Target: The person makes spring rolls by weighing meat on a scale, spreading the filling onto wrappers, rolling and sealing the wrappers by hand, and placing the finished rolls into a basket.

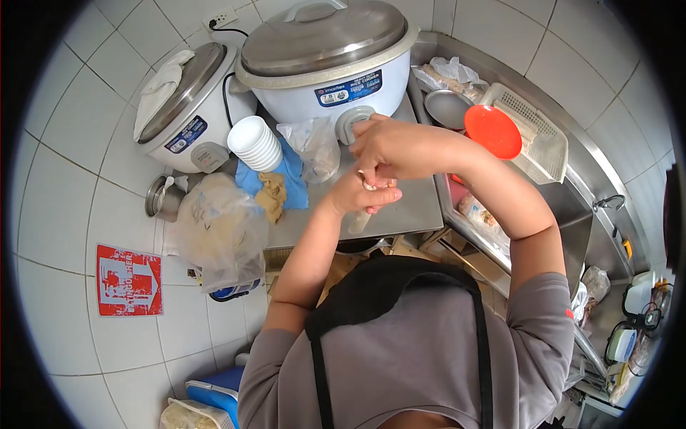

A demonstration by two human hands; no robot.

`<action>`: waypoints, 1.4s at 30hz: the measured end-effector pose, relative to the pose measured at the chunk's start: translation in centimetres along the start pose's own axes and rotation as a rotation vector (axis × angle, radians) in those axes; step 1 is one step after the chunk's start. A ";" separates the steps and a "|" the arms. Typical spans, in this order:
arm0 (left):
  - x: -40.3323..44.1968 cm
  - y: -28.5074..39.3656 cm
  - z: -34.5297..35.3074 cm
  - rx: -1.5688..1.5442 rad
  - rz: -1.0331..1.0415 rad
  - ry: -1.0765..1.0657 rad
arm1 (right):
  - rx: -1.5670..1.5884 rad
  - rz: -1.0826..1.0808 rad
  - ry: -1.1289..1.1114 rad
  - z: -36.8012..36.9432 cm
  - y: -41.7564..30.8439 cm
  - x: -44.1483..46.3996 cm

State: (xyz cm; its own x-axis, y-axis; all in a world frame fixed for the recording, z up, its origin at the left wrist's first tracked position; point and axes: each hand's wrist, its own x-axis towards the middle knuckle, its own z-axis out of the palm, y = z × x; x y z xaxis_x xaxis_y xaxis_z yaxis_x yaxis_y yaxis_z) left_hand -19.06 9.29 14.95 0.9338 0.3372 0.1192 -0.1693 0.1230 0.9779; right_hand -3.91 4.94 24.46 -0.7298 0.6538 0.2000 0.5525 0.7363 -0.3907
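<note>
My left hand (350, 194) is closed around a small clear plastic bag (359, 221), whose translucent end hangs below the fist. Whitish bunched material shows at the top of that fist. From above, my right hand (386, 148) pinches at the same spot, its fingers bent down against the left thumb and fingers. What lies inside the grip is mostly hidden. Both hands are over the front of the steel counter (407, 207). Just behind them stand a large rice cooker (286, 93) and a knotted clear bag (314, 150).
Stacked white cups (254, 143) stand by a blue cloth (293, 175) and a tan cloth (271, 194). A big plastic bag (221, 222) hangs over the counter's left edge. A second rice cooker (186, 107) is farther left. Rightward are a red plate (493, 132) and a white basket (550, 154).
</note>
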 end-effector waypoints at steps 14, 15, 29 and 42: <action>-0.5 1.5 -2.6 -0.227 0.279 0.254 | 0.702 0.191 0.649 3.4 4.9 0.0; -0.7 1.9 -3.3 -0.295 0.338 0.258 | 0.771 0.396 0.545 5.3 6.1 -0.8; -3.2 -2.2 -4.9 -0.662 -0.142 -0.035 | -0.579 0.336 0.209 1.3 5.2 -5.5; 1.6 -1.6 -1.2 -0.028 0.166 0.394 | -0.308 0.191 0.898 6.1 -0.2 -3.5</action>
State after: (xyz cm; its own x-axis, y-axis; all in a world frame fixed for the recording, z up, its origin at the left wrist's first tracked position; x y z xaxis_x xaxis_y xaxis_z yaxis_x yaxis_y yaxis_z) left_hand -17.64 10.77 13.38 0.7020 0.6849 0.1949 -0.3210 0.0600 0.9452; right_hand -3.95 1.43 18.36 -0.1077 0.5627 0.8196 0.8045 0.5337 -0.2606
